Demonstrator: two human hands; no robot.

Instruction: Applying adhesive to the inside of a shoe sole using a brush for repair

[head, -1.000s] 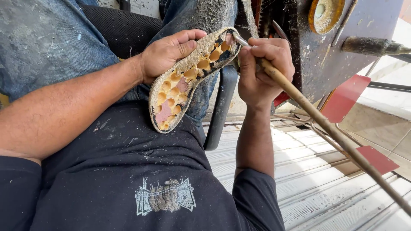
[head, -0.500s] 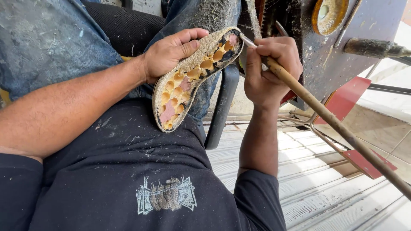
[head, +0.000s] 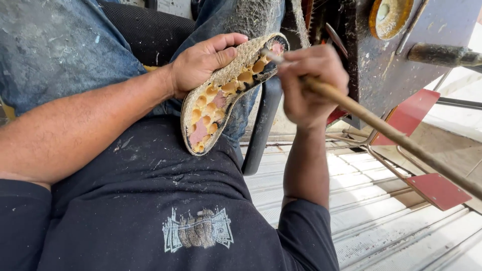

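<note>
Seated person, dark dusty T-shirt (head: 150,200) filling the lower half, faded blue jeans (head: 55,45) at 10 o'clock, both flecked with pale grit. Grey metal machine (head: 386,65) at 1 o'clock, scuffed paint, with a round yellow-rimmed disc (head: 389,17) on top and red flat plates (head: 437,189) on thin rods at 4 o'clock. Ribbed pale metal floor (head: 371,231) below.

Shoe sole (head: 221,98) sits centre frame, just above the lap, tilted so its underside faces the camera, likely so the toe end at 1 o'clock is open to the tool. It is a long oval: woven straw-coloured edge, honeycomb of amber cells, a few pink patches.

Long wooden stick (head: 391,133), round and worn brown, runs from the sole's toe out to 4 o'clock; the length gives reach and leverage.

Left hand (head: 201,62) at 11 o'clock, fingers curled together over the sole's rim, thumb pressed on the woven edge, bracing it steady.

Right hand (head: 311,85) at 1 o'clock, fingers clamped round the stick near its tip, tip touching the sole's toe.
</note>
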